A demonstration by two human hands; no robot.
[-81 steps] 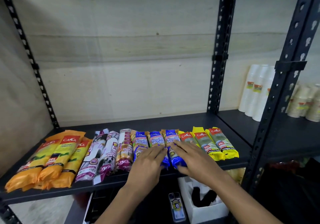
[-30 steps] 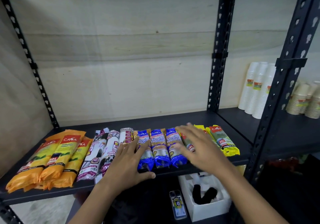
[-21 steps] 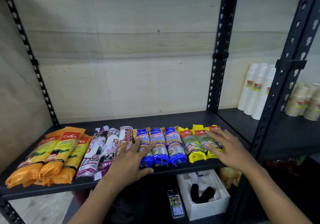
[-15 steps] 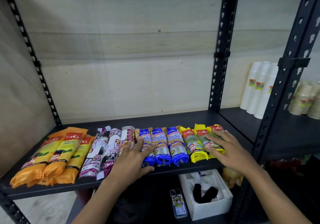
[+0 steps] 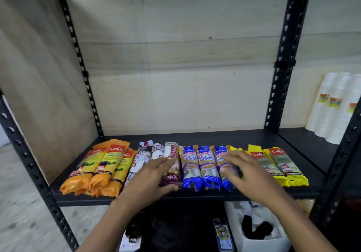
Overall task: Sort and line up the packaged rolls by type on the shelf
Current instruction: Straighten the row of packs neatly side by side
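On the black metal shelf [image 5: 234, 137], three blue plastic-wrapped rolls [image 5: 207, 164] lie side by side. Just left of them are white-and-maroon wrapped rolls [image 5: 171, 152], with orange ones [image 5: 115, 160] farther left. Yellow ones [image 5: 281, 164] lie to their right. The left hand [image 5: 152, 177] rests flat on the white-and-maroon rolls. The right hand [image 5: 248, 171] is spread over the rightmost blue roll.

both hands [image 5: 197, 175] flat, palms down, fingers extended forward

Each of the orange packs [image 5: 115, 160] carries CASA in white on a red patch near its top, and the middle one shows 80L lower down. The blue packs [image 5: 207, 162] read CASA and Singlet Handle. The yellow packs [image 5: 281, 164] show CASA and a figure ending in 8L. Labels on the cup stacks [image 5: 332, 111] are too small to read.
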